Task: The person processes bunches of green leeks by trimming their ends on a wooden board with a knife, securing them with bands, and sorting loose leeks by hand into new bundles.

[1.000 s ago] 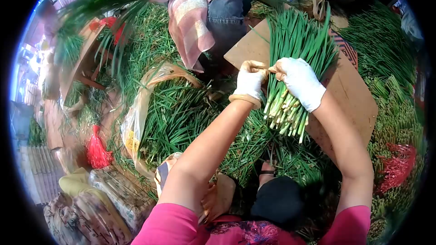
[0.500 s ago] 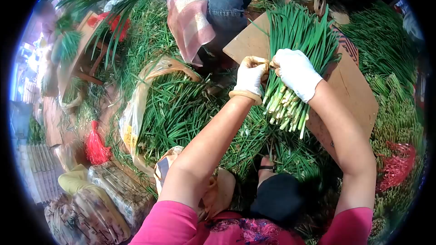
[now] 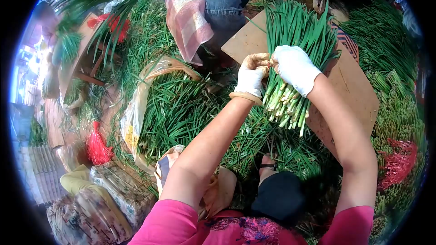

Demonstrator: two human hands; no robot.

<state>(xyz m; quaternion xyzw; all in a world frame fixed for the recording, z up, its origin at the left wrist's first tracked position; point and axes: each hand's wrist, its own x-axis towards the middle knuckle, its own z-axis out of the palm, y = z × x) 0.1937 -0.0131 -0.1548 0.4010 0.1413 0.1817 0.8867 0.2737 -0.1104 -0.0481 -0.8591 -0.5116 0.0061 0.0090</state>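
Stalk bundle (image 3: 299, 32) runs six-to-twelve; your right hand (image 3: 295, 69) overlies it, left hand (image 3: 251, 75) at nine o'clock, both pinching, on what unclear.

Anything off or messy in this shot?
Yes: loose green leaves are strewn across the ground, right around the foot. They lie every which way, unlike the aligned bundle at the hands. Also, the left hand wears a white glove with brownish, stained-looking fingers. Nothing looks broken.
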